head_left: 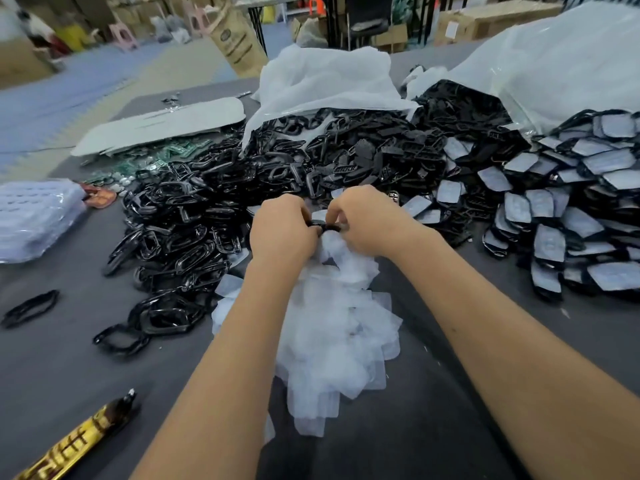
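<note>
Both of my hands meet over the middle of the counter. My left hand and right hand are each curled and pinching one small black part, held just above the heap of loose white film. My fingers hide most of the part, so I cannot tell whether a film edge is lifted.

Risk 1: the hold is at the fingertips only. A slip would likely drop the part into the film heap, where it could sink from sight.

Risk 2: the film may tear and leave a remnant on the face.

Risk 3: a released part could land in the pile of black frames to the left or among the film-covered parts to the right, and be mis-sorted.
</note>
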Available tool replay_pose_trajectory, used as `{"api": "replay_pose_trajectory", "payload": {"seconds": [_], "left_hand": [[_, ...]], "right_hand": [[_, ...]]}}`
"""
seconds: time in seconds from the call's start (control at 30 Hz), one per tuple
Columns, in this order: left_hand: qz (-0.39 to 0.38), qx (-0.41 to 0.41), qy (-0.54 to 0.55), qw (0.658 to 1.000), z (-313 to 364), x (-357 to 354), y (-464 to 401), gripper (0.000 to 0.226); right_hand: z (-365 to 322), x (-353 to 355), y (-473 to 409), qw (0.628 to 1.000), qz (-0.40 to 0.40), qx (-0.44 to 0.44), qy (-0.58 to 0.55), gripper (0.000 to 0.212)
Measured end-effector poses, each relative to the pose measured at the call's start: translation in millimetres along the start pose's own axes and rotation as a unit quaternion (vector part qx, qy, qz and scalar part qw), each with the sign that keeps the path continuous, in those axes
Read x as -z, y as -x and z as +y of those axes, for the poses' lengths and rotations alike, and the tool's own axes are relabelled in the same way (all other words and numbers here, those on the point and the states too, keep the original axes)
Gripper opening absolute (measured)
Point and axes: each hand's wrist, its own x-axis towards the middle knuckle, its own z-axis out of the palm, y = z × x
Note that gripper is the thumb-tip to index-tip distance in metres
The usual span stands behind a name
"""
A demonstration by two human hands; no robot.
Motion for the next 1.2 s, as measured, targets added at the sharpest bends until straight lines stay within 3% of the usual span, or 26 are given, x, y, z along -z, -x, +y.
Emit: {"api": "replay_pose_trajectory", "payload": {"seconds": [0.1, 0.27, 0.37, 0.47, 0.57, 0.67, 0.77, 0.97, 1.2], "left_hand": [[0.030, -0.009, -0.018, 0.999, -6.0, 3.6, 1.3, 0.017], [0.043, 0.011, 0.047, 0.998, -18.3, 6.7, 4.5, 0.047], [0.067, 0.027, 0.149, 0.986, -27.9, 6.3, 10.0, 0.052], [0.123, 0.051, 0.224, 0.965, -34.2, 5.2, 17.8, 0.038], [0.143, 0.072, 0.287, 0.944, -35.3, 0.0, 22.4, 0.019], [0.170, 0.074, 0.329, 0.926, -34.0, -5.3, 25.5, 0.008], [0.212, 0.043, 0.315, 0.924, -32.1, -7.6, 30.3, 0.011], [0.162, -0.007, 0.355, 0.921, -28.3, -10.5, 29.3, 0.031], [0.140, 0.001, 0.420, 0.897, -25.3, -13.0, 30.3, 0.011]], "right_hand": [[-1.9, 4.0, -0.8, 0.999, -0.035, 0.000, -0.011, 0.026], [1.0, 3.4, 6.2, 0.999, -0.001, 0.003, -0.049, 0.015], [11.1, -3.8, 5.8, 0.989, 0.086, -0.026, -0.117, 0.005], [13.3, -13.6, 7.5, 0.941, 0.184, -0.057, -0.279, 0.008], [6.6, -27.6, 12.6, 0.849, 0.146, -0.032, -0.507, 0.013], [7.9, -38.3, 16.3, 0.809, 0.136, -0.014, -0.572, 0.016], [11.0, -40.7, 15.8, 0.799, 0.129, -0.001, -0.587, 0.021], [11.2, -42.3, 14.6, 0.798, 0.123, 0.021, -0.590, 0.022], [8.9, -43.8, 14.7, 0.820, 0.135, 0.027, -0.555, 0.012]]}}
